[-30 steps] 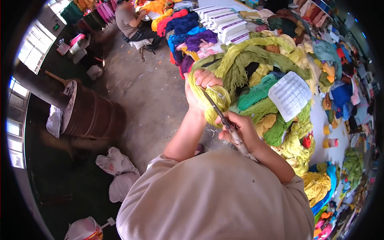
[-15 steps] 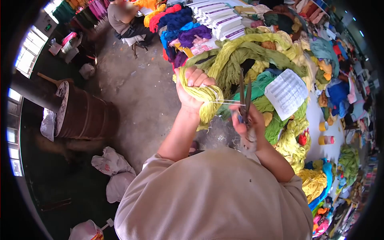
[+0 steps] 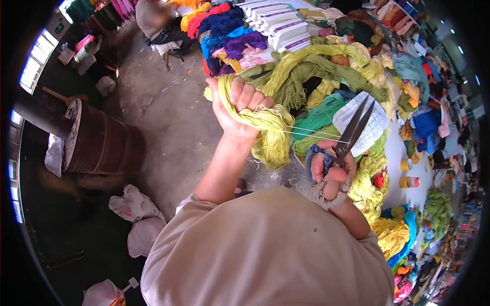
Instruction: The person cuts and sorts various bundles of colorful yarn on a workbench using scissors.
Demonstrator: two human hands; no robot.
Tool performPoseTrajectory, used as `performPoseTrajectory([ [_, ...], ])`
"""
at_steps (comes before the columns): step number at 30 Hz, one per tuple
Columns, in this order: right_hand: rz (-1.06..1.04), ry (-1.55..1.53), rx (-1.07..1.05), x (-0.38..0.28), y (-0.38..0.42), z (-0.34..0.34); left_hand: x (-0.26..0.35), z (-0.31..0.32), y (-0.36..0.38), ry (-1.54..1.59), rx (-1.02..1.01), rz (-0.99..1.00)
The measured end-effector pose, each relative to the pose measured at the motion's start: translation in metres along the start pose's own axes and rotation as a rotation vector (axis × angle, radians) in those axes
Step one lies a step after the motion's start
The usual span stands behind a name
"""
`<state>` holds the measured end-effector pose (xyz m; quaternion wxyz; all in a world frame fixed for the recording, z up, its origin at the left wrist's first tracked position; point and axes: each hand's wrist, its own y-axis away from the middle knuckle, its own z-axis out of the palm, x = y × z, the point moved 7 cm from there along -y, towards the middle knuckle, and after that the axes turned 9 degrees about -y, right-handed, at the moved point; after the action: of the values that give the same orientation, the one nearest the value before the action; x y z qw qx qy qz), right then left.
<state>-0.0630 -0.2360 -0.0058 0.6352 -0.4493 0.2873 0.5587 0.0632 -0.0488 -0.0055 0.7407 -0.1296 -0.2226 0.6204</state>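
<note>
My left hand (image 3: pixel 240 104) is closed in a fist round a yellow-green skein of yarn (image 3: pixel 273 130), whose lower loops hang below the fingers. In my right hand (image 3: pixel 334 171) are dark scissors (image 3: pixel 353 127), blades pointing up and slightly apart. Two thin pale threads (image 3: pixel 316 134) run taut from the skein to the scissors and right fingers. Bluish cloth is wrapped about the fingers of that hand. Behind the scissors lies a printed paper sheet (image 3: pixel 368 115), resting on green yarn (image 3: pixel 321 120).
Heaps of olive yarn (image 3: pixel 301 74) and stacked white packets (image 3: pixel 275 23) cover the table ahead. A rusty drum (image 3: pixel 102 140) stands at left, with white bags (image 3: pixel 145 234) on the floor nearby. Another person (image 3: pixel 158 25) sits at the far left.
My right hand with the scissors has moved right and down, away from the skein. The threads between the hands are longer. My left hand has shifted slightly left, still gripping the skein.
</note>
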Motion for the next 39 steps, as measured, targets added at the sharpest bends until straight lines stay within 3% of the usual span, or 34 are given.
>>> performPoseTrajectory([
  [9, 0.246, -0.045, -0.146, 0.008, 0.002, -0.003, 0.011, -0.019, -0.002, 0.002, 0.039, 0.030],
  [12, 0.176, -0.158, -0.188, 0.013, 0.020, -0.027, 0.052, -0.035, -0.005, -0.005, 0.102, 0.240],
  [14, 0.064, -0.228, -0.106, -0.007, 0.020, -0.057, 0.082, -0.044, -0.003, 0.116, 0.078, 0.309],
  [17, -0.116, 0.167, -0.109, -0.031, 0.003, -0.041, 0.071, -0.036, 0.002, 0.183, 0.066, 0.238],
  [19, 0.078, 0.123, -0.011, 0.003, -0.007, -0.038, 0.047, -0.026, 0.002, 0.308, 0.081, 0.218],
  [21, -0.067, 0.179, -0.222, 0.015, -0.027, -0.005, 0.028, -0.017, 0.001, 0.378, 0.078, 0.170],
  [23, -0.359, 0.359, -0.383, 0.010, -0.048, 0.034, 0.014, -0.015, 0.001, 0.406, 0.110, 0.136],
  [25, -0.562, 0.744, -0.564, 0.002, -0.065, 0.066, 0.004, -0.015, 0.003, 0.424, 0.119, 0.105],
  [26, -0.665, 0.815, -0.553, 0.005, -0.069, 0.075, 0.003, -0.016, 0.004, 0.375, 0.103, 0.096],
  [28, -0.573, 0.903, -0.579, 0.020, -0.076, 0.070, 0.011, -0.023, 0.005, 0.429, 0.122, 0.127],
  [31, 0.069, 0.582, -0.429, 0.046, -0.058, 0.029, 0.043, -0.023, 0.005, 0.378, 0.098, 0.166],
  [32, 0.330, 0.162, -0.303, 0.061, -0.046, 0.005, 0.053, -0.029, 0.007, 0.347, 0.111, 0.202],
  [34, 0.291, 0.184, -0.367, 0.044, -0.017, -0.022, 0.075, -0.043, 0.010, 0.308, 0.113, 0.250],
  [36, 0.702, 0.364, -0.230, 0.057, 0.022, -0.083, 0.092, -0.051, 0.011, 0.177, 0.101, 0.293],
  [39, 0.508, 0.670, -0.054, 0.093, 0.049, -0.185, 0.060, -0.031, 0.011, -0.196, 0.120, 0.081],
])
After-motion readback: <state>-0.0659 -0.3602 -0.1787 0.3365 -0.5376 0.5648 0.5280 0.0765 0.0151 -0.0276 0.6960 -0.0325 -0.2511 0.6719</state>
